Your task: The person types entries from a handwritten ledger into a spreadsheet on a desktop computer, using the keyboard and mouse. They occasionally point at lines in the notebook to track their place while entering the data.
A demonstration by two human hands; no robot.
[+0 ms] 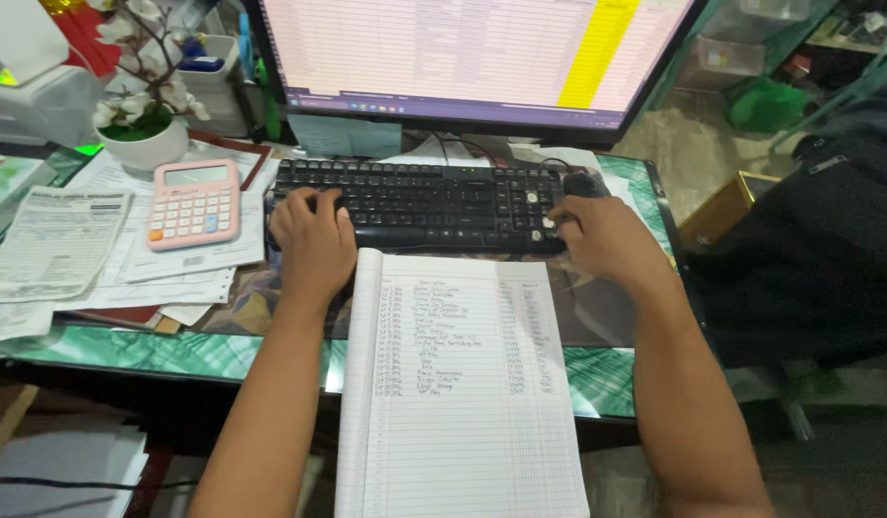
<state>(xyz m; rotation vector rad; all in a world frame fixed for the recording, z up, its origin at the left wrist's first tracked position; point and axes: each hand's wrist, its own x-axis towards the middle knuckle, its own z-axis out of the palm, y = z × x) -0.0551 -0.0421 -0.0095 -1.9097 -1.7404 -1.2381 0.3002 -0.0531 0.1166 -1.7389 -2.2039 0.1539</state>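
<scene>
Plainly, the step in hand looks like typing: figures from the handwritten ledger (458, 384) being keyed into the spreadsheet on the monitor (472, 58). Both hands rest on the black keyboard (419, 201), which lies at the back of the desk just under the screen. The left hand (314, 240) sits on the left end of the keys, fingers curled down onto them, grasping nothing. The right hand (602, 235) lies at the right end by the number pad, fingers bent onto the keys, also holding nothing. The ledger lies open between the forearms, its top edge touching the keyboard's front and its lower part hanging past the desk edge toward the person.

By my judgement, the next move calls for reading the right row in the ledger and pressing the matching keys without losing the line; the rows are close-set, so a slip to a neighbouring row seems the main risk.

The desk (175, 350) has a glass top over a green patterned sheet. Left of the keyboard lies a pink calculator (194, 203) on a heap of loose papers (59, 245). Behind it stands a white pot of artificial flowers (146, 134). Beside the right hand, a dark mouse (582, 184) shows partly. To the right, off the desk, sit a dark bag (808, 240) and a bare concrete floor.
</scene>
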